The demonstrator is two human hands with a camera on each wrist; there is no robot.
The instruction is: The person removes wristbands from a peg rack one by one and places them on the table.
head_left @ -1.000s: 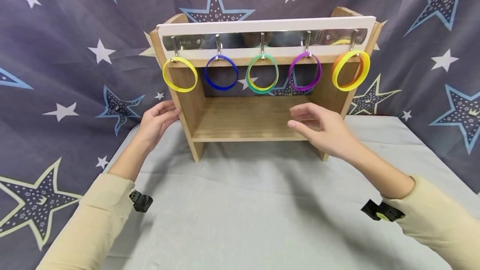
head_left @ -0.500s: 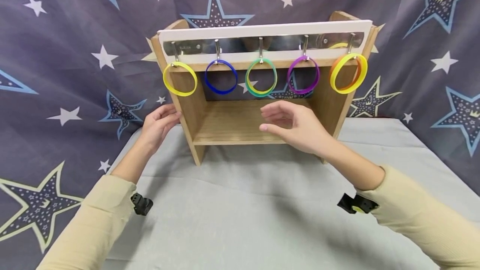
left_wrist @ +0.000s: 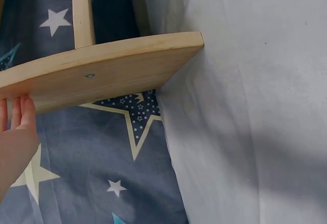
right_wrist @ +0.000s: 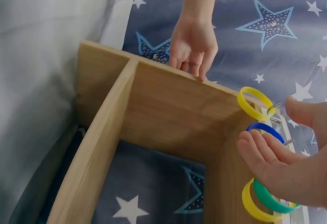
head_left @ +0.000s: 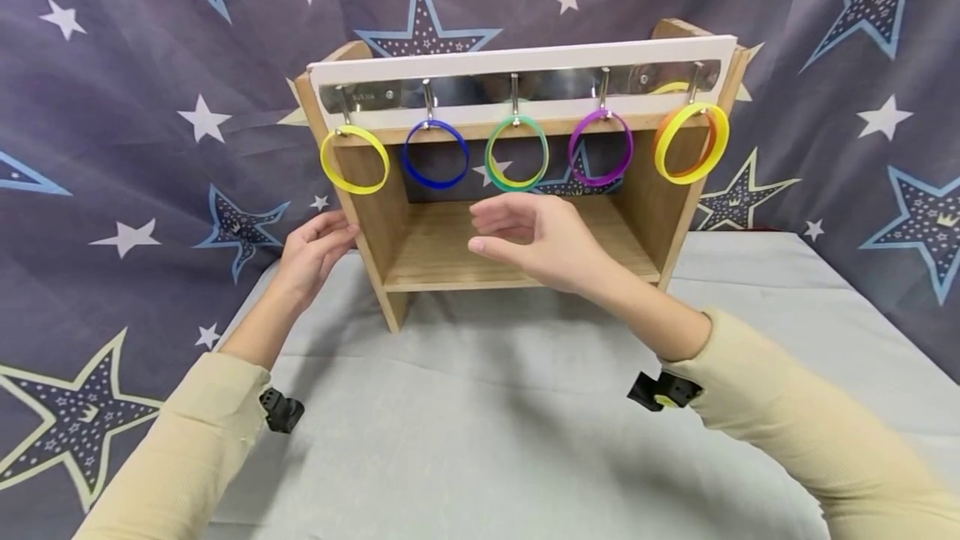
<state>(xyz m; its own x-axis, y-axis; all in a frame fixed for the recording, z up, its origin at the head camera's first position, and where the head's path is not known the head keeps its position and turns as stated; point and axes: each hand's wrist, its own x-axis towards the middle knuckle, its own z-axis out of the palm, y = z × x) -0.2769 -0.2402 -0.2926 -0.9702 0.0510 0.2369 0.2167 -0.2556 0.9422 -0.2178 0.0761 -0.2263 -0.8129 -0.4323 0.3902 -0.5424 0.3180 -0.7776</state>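
Observation:
My left hand (head_left: 311,257) touches the outer left side of a wooden shelf (head_left: 450,277) with its fingertips, as the left wrist view also shows. Bare and loosely bent, my right hand (head_left: 536,240) hovers in front of the shelf, below the middle hook, holding nothing. Silicone wristbands hang from a metal hook strip (head_left: 472,90): a yellow wristband (head_left: 327,169) at far left, then a blue wristband (head_left: 408,161), a green wristband (head_left: 545,148) with a yellow one behind it, a purple wristband (head_left: 628,152), and a yellow wristband (head_left: 723,136) over an orange wristband (head_left: 660,148).
The shelf stands on a grey-white cloth (head_left: 420,440) over the table. Behind it and at both sides hangs a dark curtain (head_left: 255,48) with stars. A white board (head_left: 517,59) backs the hook strip along the top front.
My right hand has moved left, from in front of the shelf's right part to below the middle wristbands. The left hand stays at the shelf's side, and the wristbands hang on the same hooks.

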